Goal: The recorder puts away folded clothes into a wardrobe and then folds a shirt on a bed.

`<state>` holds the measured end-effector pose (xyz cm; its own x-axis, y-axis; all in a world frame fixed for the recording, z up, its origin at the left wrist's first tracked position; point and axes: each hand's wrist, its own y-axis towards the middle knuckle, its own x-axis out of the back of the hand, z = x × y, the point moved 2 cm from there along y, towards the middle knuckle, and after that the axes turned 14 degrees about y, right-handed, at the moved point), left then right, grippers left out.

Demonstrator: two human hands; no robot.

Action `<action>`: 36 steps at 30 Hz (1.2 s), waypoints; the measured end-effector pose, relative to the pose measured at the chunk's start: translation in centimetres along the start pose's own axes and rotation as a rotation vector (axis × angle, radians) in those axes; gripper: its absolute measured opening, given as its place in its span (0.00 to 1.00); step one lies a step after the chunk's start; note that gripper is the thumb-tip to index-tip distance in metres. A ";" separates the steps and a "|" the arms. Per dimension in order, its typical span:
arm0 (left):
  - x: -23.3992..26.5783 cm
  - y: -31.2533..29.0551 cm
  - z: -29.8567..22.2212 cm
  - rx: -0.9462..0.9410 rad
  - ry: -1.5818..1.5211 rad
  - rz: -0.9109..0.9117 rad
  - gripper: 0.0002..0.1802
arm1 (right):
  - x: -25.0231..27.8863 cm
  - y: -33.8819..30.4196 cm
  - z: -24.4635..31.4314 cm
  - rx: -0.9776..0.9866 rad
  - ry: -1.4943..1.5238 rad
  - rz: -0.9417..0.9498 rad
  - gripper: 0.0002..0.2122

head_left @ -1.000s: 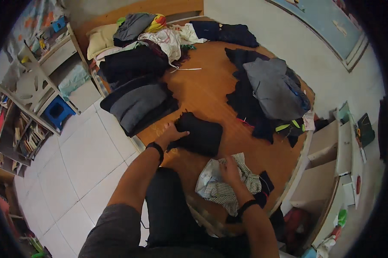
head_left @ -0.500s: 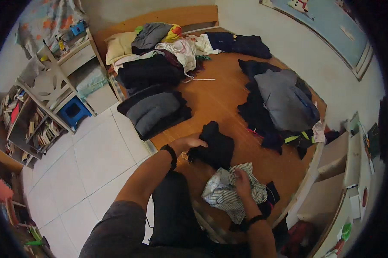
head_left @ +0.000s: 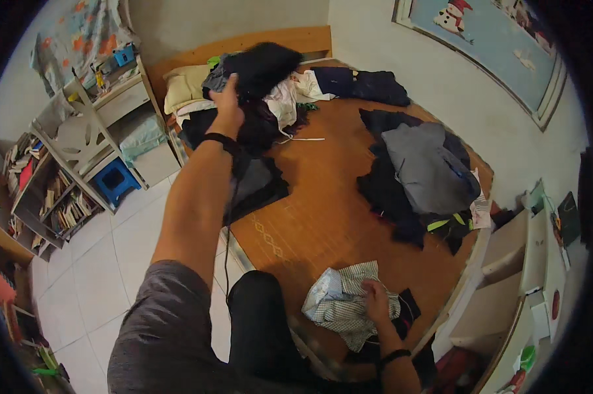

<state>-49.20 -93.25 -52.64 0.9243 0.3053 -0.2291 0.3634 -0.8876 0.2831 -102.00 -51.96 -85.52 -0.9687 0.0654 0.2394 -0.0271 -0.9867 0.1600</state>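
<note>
Against left hand, black garment

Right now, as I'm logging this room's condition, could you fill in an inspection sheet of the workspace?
Surface: flat brown bed top, pale pattern near its left edge.
Job's things: bundled black cloth garment, held up; crumpled pale checked cloth garment on the bed.
Clutter: heaped grey and dark cloth garments on the right; dark folded clothes on the left.
Hands: left hand grips the black garment; right hand at the checked garment, grip unclear.
Cables: thin dark cord near the bed's left edge, source unclear.
Surroundings: white tiled floor, blue plastic stool.
</note>
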 end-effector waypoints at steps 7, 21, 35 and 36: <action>6.1 0.2 11.0 -0.132 0.585 -0.226 0.39 | -1.3 -0.8 0.4 0.055 -0.090 0.090 0.14; -12.4 -41.8 17.7 -0.459 0.801 1.388 0.44 | 6.8 -12.1 0.6 -0.064 -0.609 0.195 0.28; -13.6 -58.9 22.5 -0.389 1.318 1.554 0.28 | 14.2 -11.7 8.0 -0.032 -0.121 -0.430 0.12; -12.8 -57.8 23.4 -0.326 1.322 1.500 0.21 | 14.3 -11.1 7.9 -0.005 -0.128 -0.437 0.12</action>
<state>-84.73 -53.96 -87.91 -0.0962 -0.3172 0.9434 -0.7559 -0.5934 -0.2766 -113.61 -38.93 -76.32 -0.8276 0.4938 0.2668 -0.4284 -0.8629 0.2680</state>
